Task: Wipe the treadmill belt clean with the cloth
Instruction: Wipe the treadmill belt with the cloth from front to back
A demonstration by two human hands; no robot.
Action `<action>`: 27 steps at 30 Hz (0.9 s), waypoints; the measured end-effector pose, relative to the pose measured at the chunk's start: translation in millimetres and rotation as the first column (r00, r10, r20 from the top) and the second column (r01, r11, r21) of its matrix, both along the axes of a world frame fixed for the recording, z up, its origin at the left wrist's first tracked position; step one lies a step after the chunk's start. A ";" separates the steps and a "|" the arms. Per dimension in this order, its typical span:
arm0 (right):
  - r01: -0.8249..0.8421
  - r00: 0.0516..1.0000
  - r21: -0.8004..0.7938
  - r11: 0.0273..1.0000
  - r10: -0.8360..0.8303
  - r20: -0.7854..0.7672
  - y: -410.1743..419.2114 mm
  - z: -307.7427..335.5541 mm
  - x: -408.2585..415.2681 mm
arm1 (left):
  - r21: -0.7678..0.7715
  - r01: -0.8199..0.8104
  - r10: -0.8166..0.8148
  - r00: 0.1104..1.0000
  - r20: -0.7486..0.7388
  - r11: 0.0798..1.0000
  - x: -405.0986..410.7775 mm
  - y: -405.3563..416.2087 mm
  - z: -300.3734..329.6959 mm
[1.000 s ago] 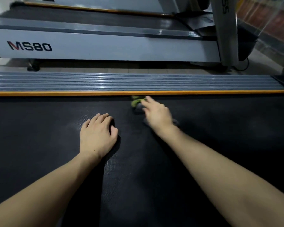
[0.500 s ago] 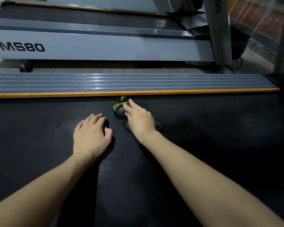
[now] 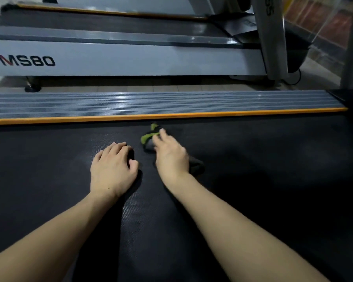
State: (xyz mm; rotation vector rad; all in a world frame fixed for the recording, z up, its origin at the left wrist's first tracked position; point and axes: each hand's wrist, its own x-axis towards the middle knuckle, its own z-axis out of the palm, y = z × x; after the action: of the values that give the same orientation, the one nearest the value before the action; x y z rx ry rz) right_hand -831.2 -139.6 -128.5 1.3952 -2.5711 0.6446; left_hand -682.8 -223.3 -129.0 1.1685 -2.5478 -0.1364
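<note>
My right hand (image 3: 170, 157) lies on the cloth (image 3: 149, 138), pressing it flat against the belt (image 3: 273, 180). The fingers (image 3: 161, 135) are stretched out and slightly blurred, laid over the cloth rather than curled round it. The cloth is dark with a bright green edge; that green part sticks out past my fingertips on the far side, and a dark fold shows at the near right of my wrist. It sits on the far half of the belt, close to the orange strip (image 3: 171, 116) but not touching it. My left hand (image 3: 112, 169) rests palm down on the belt just beside the right one, apart from the cloth, with a gap of bare belt between them. Its fingers bend loosely at the knuckles, the thumb tucked toward the right hand, and it holds nothing. Both forearms reach in from the near edge. Beyond the orange strip runs the grey ribbed side rail (image 3: 151, 103), then a strip of floor, then a second treadmill (image 3: 130, 58) with "MS80" on its white side. One of its uprights (image 3: 271, 37) stands at the far right.
</note>
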 end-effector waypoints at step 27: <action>0.340 0.940 -0.078 0.937 -0.336 0.052 127.1 16.8 -99.9 | 0.017 0.017 -0.017 1.000 0.013 1.000 -0.4 -1.3 -1.4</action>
State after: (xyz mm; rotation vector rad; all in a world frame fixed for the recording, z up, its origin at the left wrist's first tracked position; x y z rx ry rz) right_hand -931.1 -12.6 -111.7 0.8889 -2.6833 0.7163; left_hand -683.2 -224.6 -130.4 1.1585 -2.5735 -0.1550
